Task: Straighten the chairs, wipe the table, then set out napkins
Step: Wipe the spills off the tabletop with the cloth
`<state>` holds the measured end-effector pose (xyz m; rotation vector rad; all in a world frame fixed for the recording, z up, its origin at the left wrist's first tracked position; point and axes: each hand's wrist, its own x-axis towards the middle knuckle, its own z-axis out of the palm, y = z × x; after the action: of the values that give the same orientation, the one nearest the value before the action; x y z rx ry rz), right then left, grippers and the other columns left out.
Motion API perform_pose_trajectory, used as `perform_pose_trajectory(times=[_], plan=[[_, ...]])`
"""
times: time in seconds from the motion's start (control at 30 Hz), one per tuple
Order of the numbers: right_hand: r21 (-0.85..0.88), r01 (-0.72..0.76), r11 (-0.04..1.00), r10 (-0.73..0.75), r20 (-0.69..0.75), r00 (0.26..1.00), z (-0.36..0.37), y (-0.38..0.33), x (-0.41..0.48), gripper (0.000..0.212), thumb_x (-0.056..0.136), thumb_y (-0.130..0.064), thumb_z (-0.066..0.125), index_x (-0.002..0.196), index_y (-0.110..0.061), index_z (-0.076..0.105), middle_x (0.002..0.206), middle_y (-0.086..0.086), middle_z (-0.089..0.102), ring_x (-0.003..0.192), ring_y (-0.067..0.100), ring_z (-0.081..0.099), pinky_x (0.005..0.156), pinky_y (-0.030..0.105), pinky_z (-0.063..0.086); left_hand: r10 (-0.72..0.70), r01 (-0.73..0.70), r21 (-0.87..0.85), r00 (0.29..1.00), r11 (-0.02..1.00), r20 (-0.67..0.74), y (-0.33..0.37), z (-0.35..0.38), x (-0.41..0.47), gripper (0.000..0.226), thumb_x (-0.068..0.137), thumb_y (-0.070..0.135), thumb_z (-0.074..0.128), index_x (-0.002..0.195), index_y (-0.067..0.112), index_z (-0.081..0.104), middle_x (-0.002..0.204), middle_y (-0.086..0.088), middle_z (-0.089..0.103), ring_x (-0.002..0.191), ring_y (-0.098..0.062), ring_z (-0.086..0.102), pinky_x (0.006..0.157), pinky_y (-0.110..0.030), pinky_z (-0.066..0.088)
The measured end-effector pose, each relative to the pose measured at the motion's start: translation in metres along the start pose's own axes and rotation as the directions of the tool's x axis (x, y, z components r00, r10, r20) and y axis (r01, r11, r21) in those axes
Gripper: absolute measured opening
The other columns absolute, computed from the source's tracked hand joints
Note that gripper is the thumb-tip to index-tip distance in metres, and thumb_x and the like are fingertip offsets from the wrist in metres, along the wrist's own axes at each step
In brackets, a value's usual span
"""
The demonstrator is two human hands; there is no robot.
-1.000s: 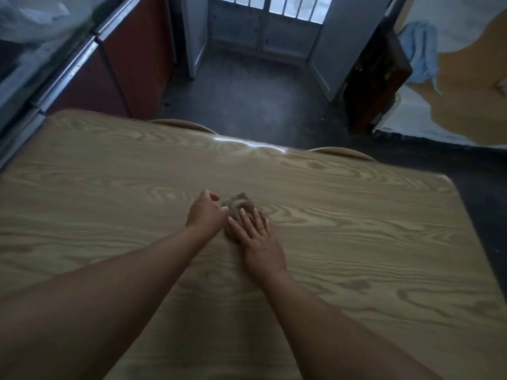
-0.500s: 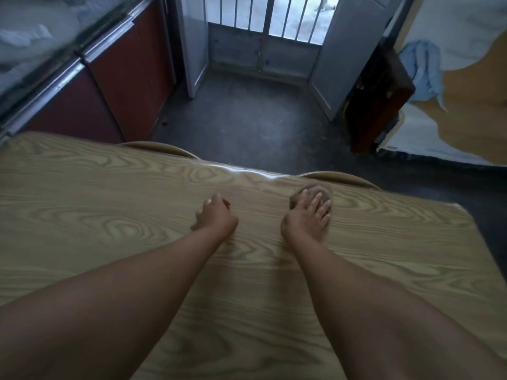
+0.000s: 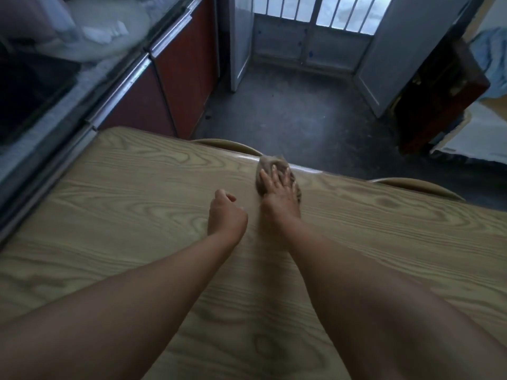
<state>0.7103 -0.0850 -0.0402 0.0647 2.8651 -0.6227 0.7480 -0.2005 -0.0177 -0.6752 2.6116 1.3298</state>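
A light wood-grain table (image 3: 137,215) fills the lower view. My right hand (image 3: 279,193) lies flat, fingers spread, pressing a small brownish cloth (image 3: 267,163) onto the table at its far edge. The cloth shows beyond and beside my fingers; the rest is under my palm. My left hand (image 3: 226,215) rests on the table just left of it, fingers curled loosely, holding nothing. Two tan chair backs (image 3: 230,145) (image 3: 419,186) peek over the far table edge.
A counter with red cabinet doors (image 3: 181,72) runs along the left, close to the table's left side. Dark floor (image 3: 296,116) leads to a barred door (image 3: 310,31). A dark wooden piece of furniture (image 3: 439,97) stands at the right.
My right hand has slid the cloth from the table's middle out to the far edge, then leftward along it. My left hand stayed put; the view tilted further forward.
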Motion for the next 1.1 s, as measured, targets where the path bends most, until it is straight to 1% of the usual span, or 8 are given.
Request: perform_pose_trajectory(times=[0.2,0.47,0.67,0.77,0.83,0.9,1.03,1.1], plan=[[-0.021,0.192,0.981,-0.190,0.065,0.980,0.049,-0.082,-0.040,0.067,0.093,-0.015,0.041,0.153,-0.031,0.015,0.163,-0.003,-0.001,0.148,0.026,-0.014,0.117,0.042,-0.011,-0.157,0.156,-0.024,0.983,0.988,-0.090,-0.047,-0.067,0.007,0.027,0.085,0.009,0.055,0.112,0.009,0.053,0.119,-0.018,0.061,0.110,-0.033,0.058,0.086,-0.033,0.042],[0.081,0.313,0.946,-0.323,0.243,0.915,0.102,-0.176,-0.118,0.058,0.099,-0.020,0.039,0.152,-0.032,0.019,0.162,-0.006,0.001,0.149,0.022,-0.011,0.119,0.035,-0.007,-0.352,0.331,-0.127,0.913,0.935,-0.207,-0.096,-0.149,-0.018,0.030,0.091,0.011,0.055,0.118,0.000,0.046,0.126,-0.024,0.055,0.114,-0.037,0.056,0.090,-0.038,0.043],[0.417,0.084,0.905,-0.229,0.311,0.923,0.087,-0.211,-0.154,0.070,0.084,0.009,0.048,0.147,-0.021,0.038,0.159,0.004,0.023,0.149,0.023,0.010,0.117,0.025,0.011,-0.518,0.479,-0.227,0.841,0.848,-0.160,-0.136,-0.194,-0.052,0.031,0.087,0.003,0.052,0.117,-0.002,0.053,0.124,-0.024,0.059,0.114,-0.038,0.057,0.095,-0.039,0.047],[0.564,-0.055,0.824,-0.101,0.241,0.965,0.076,-0.228,-0.171,0.063,0.087,0.009,0.043,0.144,-0.019,0.044,0.155,0.007,0.033,0.145,0.020,0.027,0.114,0.018,0.017,-0.528,0.499,-0.315,0.849,0.807,-0.008,-0.151,-0.212,-0.064,0.017,0.090,0.006,0.052,0.098,0.002,0.067,0.116,-0.025,0.065,0.101,-0.033,0.063,0.089,-0.039,0.051],[0.590,-0.033,0.807,-0.092,0.180,0.979,0.068,-0.242,-0.178,0.064,0.086,0.009,0.043,0.143,-0.020,0.046,0.154,0.005,0.034,0.143,0.019,0.031,0.115,0.022,0.021,-0.491,0.494,-0.529,0.857,0.690,0.159,-0.149,-0.227,-0.074,0.016,0.095,0.004,0.047,0.094,0.005,0.063,0.108,-0.023,0.067,0.083,-0.027,0.062,0.072,-0.034,0.049],[0.569,0.035,0.821,-0.125,0.120,0.985,0.058,-0.258,-0.176,0.068,0.085,0.008,0.044,0.145,-0.022,0.042,0.156,0.004,0.030,0.146,0.020,0.024,0.114,0.024,0.022,-0.433,0.485,-0.678,0.862,0.552,0.264,-0.145,-0.242,-0.078,0.022,0.099,0.006,0.040,0.111,0.011,0.058,0.097,-0.011,0.067,0.076,-0.020,0.062,0.064,-0.029,0.046],[0.394,0.157,0.906,-0.208,0.090,0.974,0.041,-0.292,-0.167,0.071,0.090,-0.016,0.059,0.152,-0.027,0.026,0.162,0.007,0.009,0.149,0.029,-0.002,0.119,0.046,0.007,-0.401,0.422,-0.680,0.894,0.600,0.200,-0.146,-0.277,-0.082,0.019,0.099,0.007,0.041,0.110,0.013,0.055,0.092,-0.005,0.064,0.073,-0.015,0.061,0.063,-0.026,0.043],[0.320,0.107,0.941,-0.156,0.130,0.979,0.040,-0.297,-0.172,0.076,0.088,-0.029,0.064,0.152,-0.028,0.023,0.162,0.006,0.011,0.149,0.029,0.001,0.117,0.054,0.008,-0.434,0.424,-0.635,0.888,0.646,0.152,-0.153,-0.289,-0.085,0.015,0.098,0.005,0.044,0.107,0.011,0.054,0.094,-0.009,0.062,0.069,-0.015,0.058,0.060,-0.025,0.041]])
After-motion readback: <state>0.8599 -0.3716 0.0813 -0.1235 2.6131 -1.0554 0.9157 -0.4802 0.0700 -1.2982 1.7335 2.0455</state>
